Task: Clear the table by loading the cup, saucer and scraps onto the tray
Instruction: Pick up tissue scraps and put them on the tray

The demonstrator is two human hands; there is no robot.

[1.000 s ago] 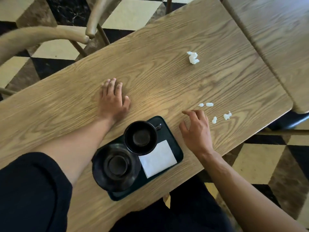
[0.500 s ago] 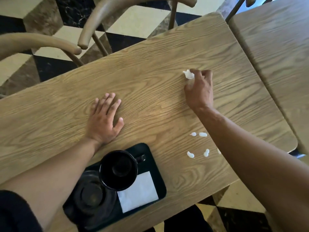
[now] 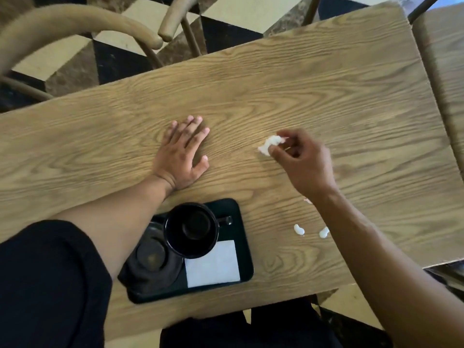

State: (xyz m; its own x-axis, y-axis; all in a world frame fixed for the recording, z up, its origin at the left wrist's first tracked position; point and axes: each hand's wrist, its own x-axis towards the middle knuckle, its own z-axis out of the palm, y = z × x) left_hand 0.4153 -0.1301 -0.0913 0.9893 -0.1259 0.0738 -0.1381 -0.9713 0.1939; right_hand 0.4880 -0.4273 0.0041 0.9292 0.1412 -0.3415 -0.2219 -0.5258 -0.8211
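Note:
A dark tray point(image 3: 244, 252) sits at the near edge of the wooden table point(image 3: 326, 91). On it stand a black cup point(image 3: 192, 229), a black saucer point(image 3: 153, 259) partly under my left forearm, and a white napkin point(image 3: 212, 263). My right hand point(image 3: 301, 162) pinches a crumpled white paper scrap point(image 3: 270, 144) between thumb and fingers, above the table's middle. My left hand point(image 3: 182, 154) lies flat on the table, fingers spread, just beyond the tray. Two small white scraps point(image 3: 298, 229) point(image 3: 324, 232) lie right of the tray; another pale bit point(image 3: 307, 200) peeks out beside my right wrist.
Curved wooden chair backs point(image 3: 75, 23) stand beyond the table's far left edge over a checkered floor. A second wooden table point(image 3: 447, 59) adjoins on the right. My right forearm crosses the table's near right corner.
My right hand reached out to the crumpled scrap, took hold of it and has drawn it back toward the middle of the table. My left hand stayed flat.

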